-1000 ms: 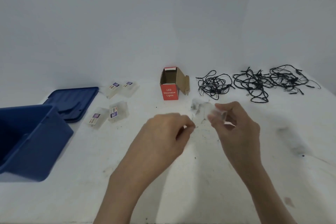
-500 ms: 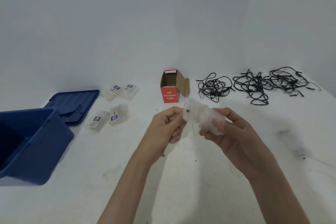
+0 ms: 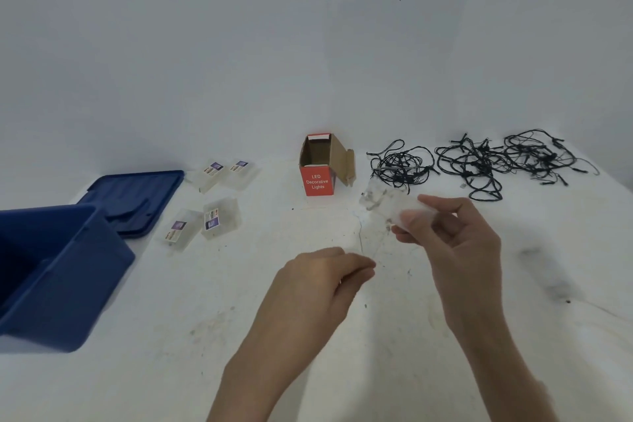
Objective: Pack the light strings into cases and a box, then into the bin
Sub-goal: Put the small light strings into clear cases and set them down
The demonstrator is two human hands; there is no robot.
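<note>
My right hand (image 3: 455,250) has fingers curled round the clear case (image 3: 383,204), left hand (image 3: 318,281) pinching the thin wire (image 3: 360,238) off it.

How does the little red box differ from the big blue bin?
Size: the red box is small; the blue bin is far larger, partly cut off by the picture's edge. Material: the box looks like cardboard with brown flaps; the bin is plain blue, likely plastic. Place: the box stands centrally beside black light strings; the bin sits far left. Both stand open-topped.
</note>
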